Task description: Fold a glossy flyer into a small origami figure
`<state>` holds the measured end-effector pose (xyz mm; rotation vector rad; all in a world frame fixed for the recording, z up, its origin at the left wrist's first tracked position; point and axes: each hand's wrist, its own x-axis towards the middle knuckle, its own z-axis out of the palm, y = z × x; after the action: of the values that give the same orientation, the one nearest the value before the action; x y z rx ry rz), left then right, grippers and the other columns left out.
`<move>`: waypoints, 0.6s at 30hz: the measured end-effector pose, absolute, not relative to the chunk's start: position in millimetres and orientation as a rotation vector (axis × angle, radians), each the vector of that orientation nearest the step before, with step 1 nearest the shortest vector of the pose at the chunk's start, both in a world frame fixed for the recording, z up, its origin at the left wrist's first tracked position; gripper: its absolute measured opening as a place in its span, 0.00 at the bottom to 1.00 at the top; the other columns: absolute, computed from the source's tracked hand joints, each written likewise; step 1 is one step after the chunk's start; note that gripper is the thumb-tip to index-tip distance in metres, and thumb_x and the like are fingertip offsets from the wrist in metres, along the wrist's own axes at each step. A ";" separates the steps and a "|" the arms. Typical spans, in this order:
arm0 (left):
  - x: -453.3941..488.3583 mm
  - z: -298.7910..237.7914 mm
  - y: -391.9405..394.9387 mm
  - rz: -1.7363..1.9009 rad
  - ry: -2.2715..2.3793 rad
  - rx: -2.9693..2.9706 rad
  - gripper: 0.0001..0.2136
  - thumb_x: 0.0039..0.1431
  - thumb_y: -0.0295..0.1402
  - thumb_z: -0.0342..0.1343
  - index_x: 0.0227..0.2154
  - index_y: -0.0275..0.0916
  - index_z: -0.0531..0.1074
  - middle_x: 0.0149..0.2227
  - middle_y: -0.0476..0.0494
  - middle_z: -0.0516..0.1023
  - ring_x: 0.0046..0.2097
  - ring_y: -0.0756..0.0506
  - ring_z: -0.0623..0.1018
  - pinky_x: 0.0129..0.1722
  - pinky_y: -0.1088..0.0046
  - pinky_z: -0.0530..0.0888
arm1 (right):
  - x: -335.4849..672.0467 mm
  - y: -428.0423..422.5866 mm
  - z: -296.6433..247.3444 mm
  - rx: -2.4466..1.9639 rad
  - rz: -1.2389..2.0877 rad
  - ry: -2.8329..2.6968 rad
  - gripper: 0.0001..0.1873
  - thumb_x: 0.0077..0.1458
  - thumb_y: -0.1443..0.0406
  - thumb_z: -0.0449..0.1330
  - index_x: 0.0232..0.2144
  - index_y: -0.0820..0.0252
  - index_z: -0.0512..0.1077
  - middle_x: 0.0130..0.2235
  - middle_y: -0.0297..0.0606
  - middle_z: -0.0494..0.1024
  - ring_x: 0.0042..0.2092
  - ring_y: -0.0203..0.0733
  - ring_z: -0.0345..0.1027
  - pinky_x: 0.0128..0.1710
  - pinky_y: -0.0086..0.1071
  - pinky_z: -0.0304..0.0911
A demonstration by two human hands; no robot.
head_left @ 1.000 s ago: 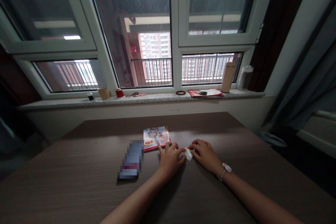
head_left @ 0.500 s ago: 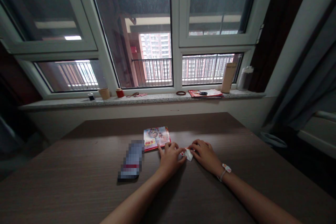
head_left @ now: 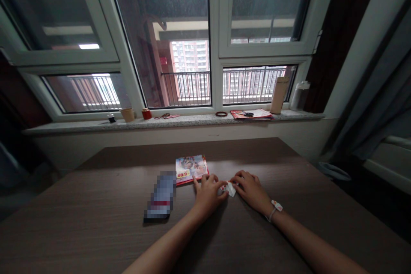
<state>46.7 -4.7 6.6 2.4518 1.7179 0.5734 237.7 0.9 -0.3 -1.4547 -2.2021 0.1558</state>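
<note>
A small folded piece of white and red paper (head_left: 230, 188) lies on the dark wooden table (head_left: 96, 222), pinned between both hands. My left hand (head_left: 207, 195) presses down on its left side with fingers curled over it. My right hand (head_left: 252, 188), with a band at the wrist, pinches its right side. A stack of colourful leaflets (head_left: 190, 168) rests just beyond my left hand. A phone (head_left: 160, 197) sits to the left of it.
The stone windowsill (head_left: 180, 120) behind the table carries a paper cup (head_left: 127, 114), a small red pot (head_left: 146, 114), a red booklet (head_left: 250, 114), a tall flask (head_left: 278, 94) and a jug (head_left: 299, 95). A curtain (head_left: 379, 107) hangs at the right.
</note>
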 end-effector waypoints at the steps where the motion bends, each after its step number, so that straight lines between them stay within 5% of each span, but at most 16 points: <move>1: 46.7 6.8 -4.8 0.573 1.716 2.454 0.14 0.55 0.45 0.57 0.45 0.59 0.73 0.47 0.49 0.70 0.54 0.38 0.63 0.57 0.32 0.39 | 237.6 0.9 -0.5 -1.454 0.157 -2.200 0.14 0.61 0.59 0.51 0.46 0.45 0.72 0.45 0.36 0.71 0.49 0.42 0.64 0.52 0.41 0.53; 18: 45.5 2.1 -1.6 0.541 1.840 2.406 0.16 0.53 0.50 0.57 0.46 0.64 0.73 0.61 0.50 0.61 0.63 0.31 0.51 0.57 0.33 0.35 | 238.9 5.4 -7.4 -1.491 0.102 -2.156 0.14 0.60 0.57 0.53 0.46 0.42 0.73 0.46 0.37 0.70 0.51 0.44 0.62 0.52 0.42 0.54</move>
<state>45.5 -1.6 2.1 2.4063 1.8405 0.5411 238.9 5.4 -7.4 -1.4915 -2.1562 0.1019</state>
